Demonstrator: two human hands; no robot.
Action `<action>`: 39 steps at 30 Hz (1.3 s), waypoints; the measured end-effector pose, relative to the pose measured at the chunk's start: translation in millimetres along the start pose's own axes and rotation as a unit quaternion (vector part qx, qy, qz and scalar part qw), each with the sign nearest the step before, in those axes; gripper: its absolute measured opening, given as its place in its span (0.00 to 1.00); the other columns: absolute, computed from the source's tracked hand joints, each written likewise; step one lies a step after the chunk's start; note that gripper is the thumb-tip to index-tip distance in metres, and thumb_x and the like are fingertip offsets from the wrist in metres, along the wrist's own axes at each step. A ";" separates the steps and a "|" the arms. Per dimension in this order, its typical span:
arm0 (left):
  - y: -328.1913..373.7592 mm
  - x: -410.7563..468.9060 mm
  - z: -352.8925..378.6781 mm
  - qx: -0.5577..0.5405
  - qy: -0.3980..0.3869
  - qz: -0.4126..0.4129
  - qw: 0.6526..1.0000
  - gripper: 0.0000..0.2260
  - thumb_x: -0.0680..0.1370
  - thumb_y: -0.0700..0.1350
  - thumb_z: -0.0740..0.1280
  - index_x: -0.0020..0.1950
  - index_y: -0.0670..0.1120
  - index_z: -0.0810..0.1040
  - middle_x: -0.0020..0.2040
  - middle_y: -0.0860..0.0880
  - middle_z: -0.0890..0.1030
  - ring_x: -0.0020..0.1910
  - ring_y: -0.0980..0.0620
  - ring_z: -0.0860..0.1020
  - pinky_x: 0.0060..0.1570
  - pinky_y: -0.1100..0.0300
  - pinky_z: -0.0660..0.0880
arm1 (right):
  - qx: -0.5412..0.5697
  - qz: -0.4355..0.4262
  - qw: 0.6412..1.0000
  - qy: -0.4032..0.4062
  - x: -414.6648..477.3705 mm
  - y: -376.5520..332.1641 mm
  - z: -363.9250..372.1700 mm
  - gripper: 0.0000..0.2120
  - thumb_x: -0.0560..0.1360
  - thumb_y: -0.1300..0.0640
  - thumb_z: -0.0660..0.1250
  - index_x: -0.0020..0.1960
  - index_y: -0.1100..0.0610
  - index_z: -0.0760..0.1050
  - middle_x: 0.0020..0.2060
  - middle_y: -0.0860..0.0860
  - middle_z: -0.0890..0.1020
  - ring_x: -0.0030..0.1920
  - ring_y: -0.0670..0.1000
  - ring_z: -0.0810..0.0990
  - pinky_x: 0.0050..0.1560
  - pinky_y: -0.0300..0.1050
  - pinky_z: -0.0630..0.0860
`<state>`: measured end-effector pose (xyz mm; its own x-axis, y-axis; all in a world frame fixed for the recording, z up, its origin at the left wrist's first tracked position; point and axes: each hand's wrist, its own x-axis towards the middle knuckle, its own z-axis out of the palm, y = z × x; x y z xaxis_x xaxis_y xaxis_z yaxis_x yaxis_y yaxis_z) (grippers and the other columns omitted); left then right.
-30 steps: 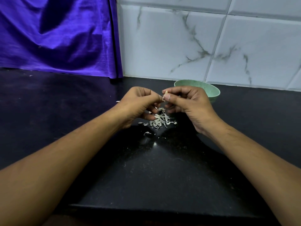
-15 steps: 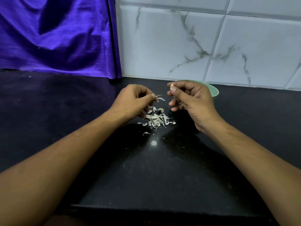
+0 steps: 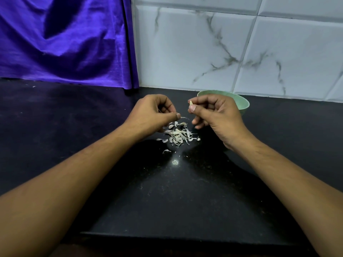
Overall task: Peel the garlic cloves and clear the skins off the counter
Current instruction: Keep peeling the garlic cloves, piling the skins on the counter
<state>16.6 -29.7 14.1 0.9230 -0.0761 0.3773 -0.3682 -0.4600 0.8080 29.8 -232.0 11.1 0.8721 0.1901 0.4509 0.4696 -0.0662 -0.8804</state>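
Black counter (image 3: 167, 201) nearest, with a loose heap of pale, papery, curled skins (image 3: 177, 135). Above the heap, the left hand (image 3: 154, 114) pinches a thin skin strip (image 3: 184, 118). The right hand (image 3: 217, 115) pinches a small cream garlic clove (image 3: 191, 102), tip showing. Behind sits a green bowl (image 3: 244, 104).

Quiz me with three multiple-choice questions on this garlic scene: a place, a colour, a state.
1. Where does the bowl stand? A. behind the right hand B. beside the left elbow C. on the skins
2. What colour is the cloth? A. red B. purple C. yellow
3. What does the right hand hold? A. nothing B. a knife C. a garlic clove
1 A, rim shows past the knuckles; 2 B, purple drape at left; 3 C, clove tip above the thumb.
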 end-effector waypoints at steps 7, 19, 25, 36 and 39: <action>-3.8 2.7 0.1 0.006 -0.008 0.001 1.000 0.05 0.74 0.40 0.76 0.43 0.47 0.82 0.32 0.51 0.80 0.31 0.53 0.78 0.31 0.58 0.78 | -0.017 -0.005 1.000 -0.017 -0.2 2.9 -0.4 0.05 0.77 0.65 0.74 0.52 0.60 0.82 0.35 0.54 0.83 0.31 0.50 0.83 0.33 0.44 0.81; -6.2 3.2 0.8 0.061 -0.001 0.026 0.998 0.04 0.78 0.47 0.73 0.44 0.49 0.84 0.35 0.50 0.84 0.33 0.52 0.82 0.36 0.55 0.82 | -0.038 -0.013 0.999 -0.025 0.4 3.9 -1.2 0.06 0.78 0.66 0.72 0.54 0.63 0.82 0.42 0.62 0.85 0.33 0.51 0.83 0.34 0.45 0.82; 1.6 1.0 4.9 -0.105 -0.050 -0.029 0.993 0.11 0.80 0.47 0.72 0.47 0.39 0.82 0.40 0.47 0.83 0.35 0.53 0.78 0.35 0.54 0.80 | -0.035 -0.011 0.999 -0.037 0.3 5.1 -1.8 0.08 0.75 0.68 0.74 0.53 0.66 0.81 0.36 0.51 0.84 0.33 0.51 0.83 0.34 0.43 0.81; 5.3 -0.6 4.0 -0.191 -0.081 -0.077 0.975 0.11 0.80 0.44 0.72 0.52 0.35 0.83 0.39 0.49 0.84 0.33 0.57 0.77 0.30 0.63 0.79 | -0.029 -0.025 0.998 -0.051 -0.4 4.1 -2.3 0.06 0.74 0.67 0.75 0.51 0.66 0.81 0.41 0.63 0.86 0.33 0.51 0.82 0.36 0.42 0.82; 4.7 -0.7 4.4 -0.192 -0.086 -0.081 0.974 0.08 0.80 0.44 0.71 0.50 0.38 0.83 0.40 0.49 0.83 0.34 0.57 0.77 0.31 0.63 0.79 | -0.033 -0.032 0.998 -0.049 -0.1 4.2 -2.1 0.06 0.75 0.66 0.75 0.51 0.66 0.82 0.41 0.64 0.85 0.32 0.51 0.82 0.35 0.42 0.82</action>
<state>14.7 -35.7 15.6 0.9656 -0.1914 0.1758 -0.2000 -0.1152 0.9730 32.0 -234.3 7.6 0.8243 0.2905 0.4859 0.5340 -0.1139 -0.8378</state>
